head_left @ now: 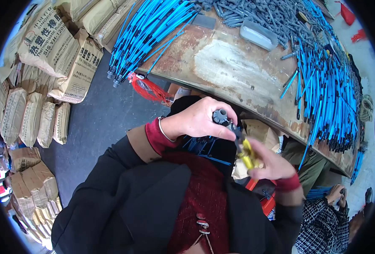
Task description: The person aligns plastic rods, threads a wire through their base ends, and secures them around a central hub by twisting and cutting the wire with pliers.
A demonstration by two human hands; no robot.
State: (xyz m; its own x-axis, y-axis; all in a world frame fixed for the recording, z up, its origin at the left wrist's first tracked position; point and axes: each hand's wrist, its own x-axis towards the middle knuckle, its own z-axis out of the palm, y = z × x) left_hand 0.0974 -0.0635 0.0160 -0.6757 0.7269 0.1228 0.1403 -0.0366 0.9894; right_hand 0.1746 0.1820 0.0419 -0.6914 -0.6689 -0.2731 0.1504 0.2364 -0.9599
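My left hand [198, 120] is closed around a dark grey ribbed plastic fitting [220, 116], its round open end facing up. In my right hand [274, 163], slightly blurred by motion, is a pair of pliers with yellow handles [247, 155]. The dark jaws of the pliers meet the fitting beside my left thumb; whether they grip it I cannot tell. Both hands are in front of my body, just off the near edge of the worn wooden table [225, 63]. Below them, some blue tubes [208, 154] lie partly hidden.
Blue tubes with black ends [147, 34] lie at the table's left, and a larger heap [329, 101] at its right. Grey plastic parts [276, 19] pile up behind a clear tray [258, 36]. Red strings [147, 89] hang off the edge. Paper sacks [48, 42] stand left; a co-worker's sleeve [322, 224] shows lower right.
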